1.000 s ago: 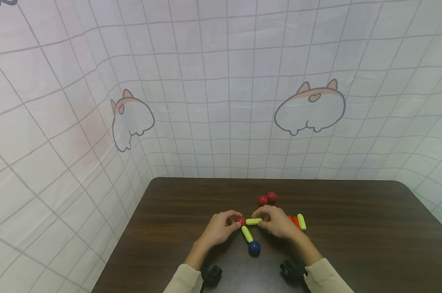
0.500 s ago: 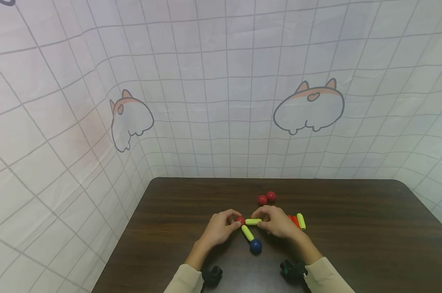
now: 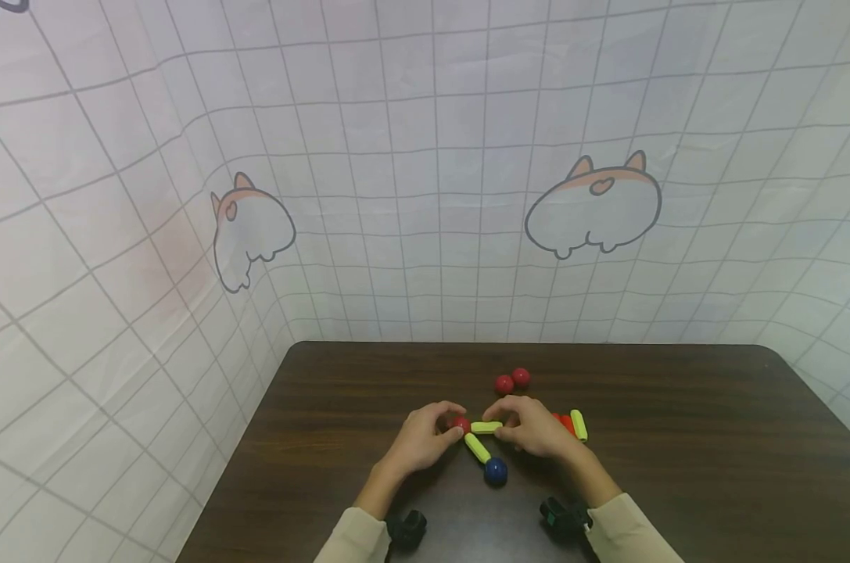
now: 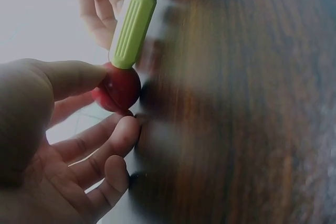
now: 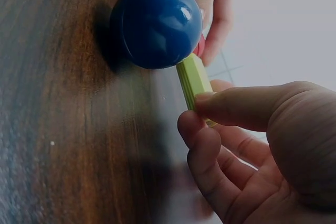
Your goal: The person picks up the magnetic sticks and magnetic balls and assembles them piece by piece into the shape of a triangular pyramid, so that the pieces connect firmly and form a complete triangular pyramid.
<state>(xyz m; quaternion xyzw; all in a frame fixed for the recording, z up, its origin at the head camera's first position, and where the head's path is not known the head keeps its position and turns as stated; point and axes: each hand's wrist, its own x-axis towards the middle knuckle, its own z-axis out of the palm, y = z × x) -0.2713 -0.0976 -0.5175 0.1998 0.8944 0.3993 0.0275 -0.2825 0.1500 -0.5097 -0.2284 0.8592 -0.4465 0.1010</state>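
Observation:
My left hand (image 3: 425,438) pinches a red ball (image 4: 119,88) between thumb and fingers, just above the dark table. Joined to that ball is a yellow-green ribbed rod (image 4: 132,27), whose other end meets a blue ball (image 3: 496,471) nearer my body. In my right hand (image 3: 532,426) a second yellow-green rod (image 5: 192,80) is pinched by its right end. Its left end meets the red ball in the head view; whether it is fixed there I cannot tell. The two rods and two balls form a bent shape.
Two red balls (image 3: 512,381) lie behind my hands on the dark table (image 3: 354,383). Right of my right hand are red-orange pieces (image 3: 568,423), partly hidden, and another yellow-green rod (image 3: 579,424). A grid-patterned white curtain (image 3: 410,195) stands behind the table.
The blue ball and its rod have swung slightly to the right and away from my body, pivoting at the red ball. Both hands stay almost in place.

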